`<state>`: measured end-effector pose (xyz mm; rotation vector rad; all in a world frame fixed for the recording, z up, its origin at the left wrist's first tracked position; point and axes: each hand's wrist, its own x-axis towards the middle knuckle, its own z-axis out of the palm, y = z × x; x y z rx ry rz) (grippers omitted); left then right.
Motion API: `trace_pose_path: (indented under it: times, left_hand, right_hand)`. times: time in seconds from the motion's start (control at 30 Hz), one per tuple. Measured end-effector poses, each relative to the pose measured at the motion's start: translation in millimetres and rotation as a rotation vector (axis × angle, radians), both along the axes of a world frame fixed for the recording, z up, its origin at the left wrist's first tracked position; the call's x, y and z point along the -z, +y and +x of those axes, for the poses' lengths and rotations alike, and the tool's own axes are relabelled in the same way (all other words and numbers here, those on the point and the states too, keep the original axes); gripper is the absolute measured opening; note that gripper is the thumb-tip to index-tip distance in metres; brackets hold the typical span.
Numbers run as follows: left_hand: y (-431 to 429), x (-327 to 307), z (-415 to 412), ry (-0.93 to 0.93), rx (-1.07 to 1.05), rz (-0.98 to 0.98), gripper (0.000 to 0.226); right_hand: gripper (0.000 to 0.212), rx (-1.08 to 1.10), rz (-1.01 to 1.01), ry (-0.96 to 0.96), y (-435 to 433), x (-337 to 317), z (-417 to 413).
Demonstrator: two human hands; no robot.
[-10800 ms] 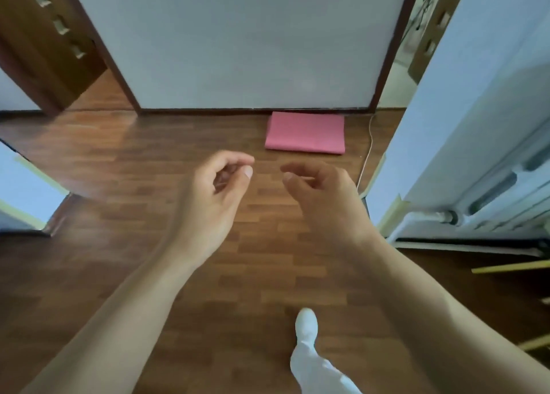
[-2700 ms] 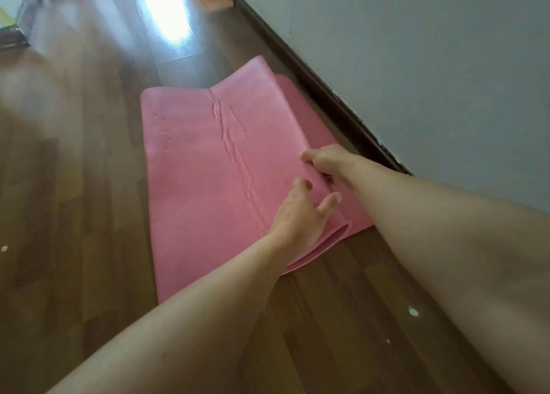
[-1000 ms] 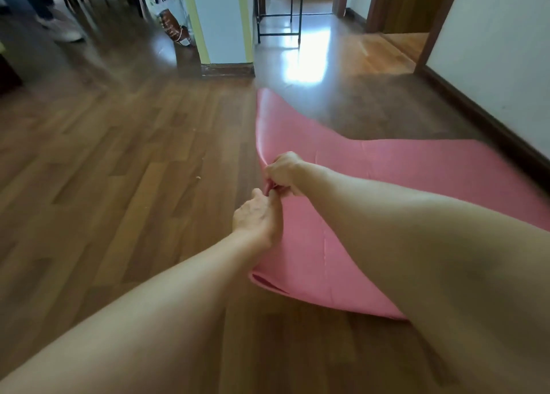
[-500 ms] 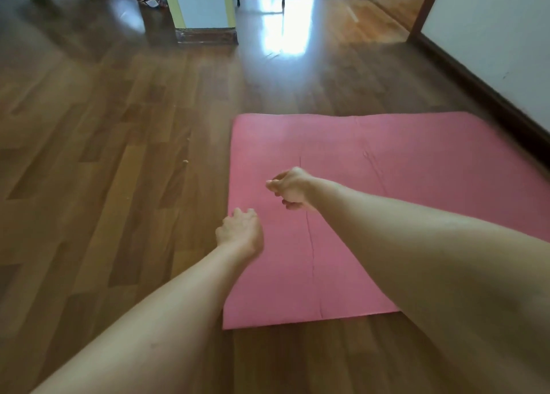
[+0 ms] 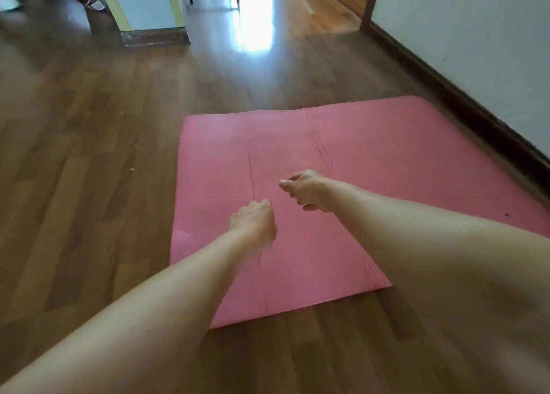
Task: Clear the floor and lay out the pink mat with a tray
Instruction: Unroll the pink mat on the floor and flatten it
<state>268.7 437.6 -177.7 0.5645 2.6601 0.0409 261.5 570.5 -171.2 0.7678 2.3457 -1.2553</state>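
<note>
Bare forearms and hands [image 5: 254, 222], no sleeves visible.

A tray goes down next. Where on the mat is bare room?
The pink mat is bare between the hands and its far edge, and toward the wall. The left hand and right hand crowd its near middle.

Matt, creased pink foam-like mat [image 5: 372, 167]; glossy wood-plank floor [image 5: 89, 155]; smooth matt white wall [image 5: 476, 30]

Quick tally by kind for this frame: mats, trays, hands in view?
Pink mat: 1
Trays: 0
Hands: 2, left hand and right hand, both empty above the mat
Total: 3
</note>
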Motion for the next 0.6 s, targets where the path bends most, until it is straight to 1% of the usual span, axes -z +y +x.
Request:
trace_pose_path:
  times: [0.07, 0.13, 0.27, 0.43, 0.6]
  left_hand:
    - [23, -2, 12, -0.045, 0.093, 0.015, 0.033]
    - [52, -5, 25, -0.089, 0.193, 0.030, 0.040]
    - [117, -13, 45, -0.061, 0.380, 0.031, 0.048]
    - [188, -1, 76, -0.024, 0.533, -0.029, 0.039]
    - [235, 23, 106, -0.025, 0.651, -0.060, 0.037]
  right_hand:
    - [0.047, 0.011, 0.049, -0.020, 35, 1, 14]
    - [0.052, 0.027, 0.124, -0.043, 72, 5, 32]
    - [0.052, 0.036, 0.269, -0.062, 137, 18, 70]
    - [0.054, 0.127, 0.279, -0.120, 210, 44, 123]
    - [0.051, 0.245, 0.267, -0.190, 267, 81, 177]
